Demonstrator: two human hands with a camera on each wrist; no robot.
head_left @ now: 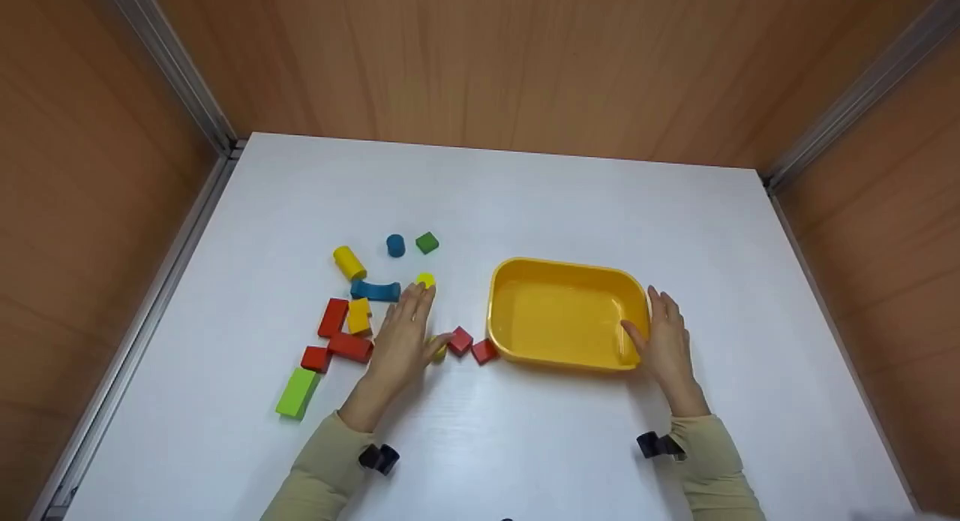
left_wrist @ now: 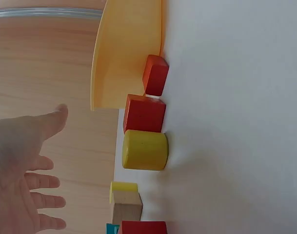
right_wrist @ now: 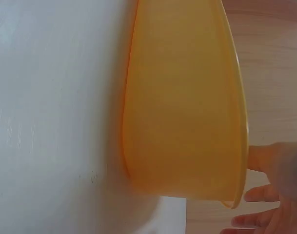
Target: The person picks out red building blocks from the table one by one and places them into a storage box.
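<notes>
A yellow plastic tub (head_left: 562, 314) sits right of the middle of a white table. My right hand (head_left: 667, 348) is at its right end, thumb over the rim and straight fingers outside; whether they touch the wall I cannot tell. Fingers extended, my left hand (head_left: 401, 341) hovers among wooden blocks and holds nothing. Close to its thumb are a red cube (head_left: 460, 341) and a yellow cylinder (left_wrist: 145, 150), partly hidden in the head view. Another red cube (left_wrist: 155, 75) lies against the tub's left end. A yellow block (head_left: 426, 280) shows beyond the left fingertips.
Left of my left hand lie a blue arch-shaped block (head_left: 375, 290), a yellow cylinder (head_left: 349, 263), several red blocks (head_left: 334, 317) and a light-green block (head_left: 298, 393). Farther back are a blue cylinder (head_left: 395, 245) and a green cube (head_left: 427, 242). Wood-grain panels (head_left: 480, 63) enclose the table.
</notes>
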